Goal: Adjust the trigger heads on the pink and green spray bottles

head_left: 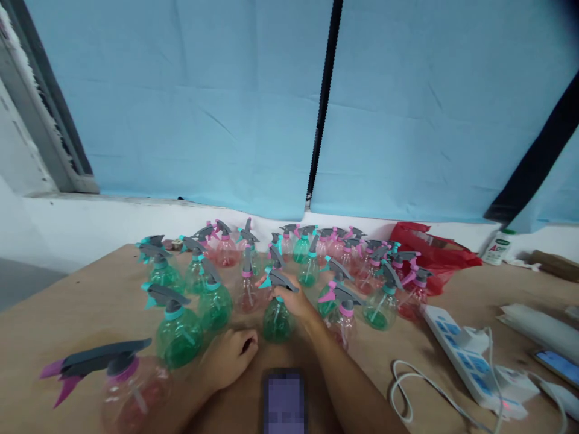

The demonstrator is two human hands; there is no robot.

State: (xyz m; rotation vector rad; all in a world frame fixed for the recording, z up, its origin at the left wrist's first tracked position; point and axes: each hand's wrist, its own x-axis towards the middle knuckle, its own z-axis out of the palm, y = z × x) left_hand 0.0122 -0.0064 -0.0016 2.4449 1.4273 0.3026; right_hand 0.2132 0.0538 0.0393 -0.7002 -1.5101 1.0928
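My right hand [294,296] is closed round the neck of a green spray bottle [277,322] with a grey and turquoise trigger head. The bottle stands upright in the middle of the table, and its neck is partly hidden by my fingers. My left hand [233,357] rests on the table in a loose fist, with a dark hollow between thumb and fingers and nothing seen in it. Beside it stands another green spray bottle [178,337]. A pink spray bottle [136,395] with a grey and pink head is nearest me at the left, partly behind my left forearm.
Several more green and pink spray bottles [215,304] crowd the back of the wooden table [58,319]. At the right lie a red plastic bag [446,256], a white power strip [470,361] with cables, and a phone [558,366]. A white bottle [497,248] stands by the wall.
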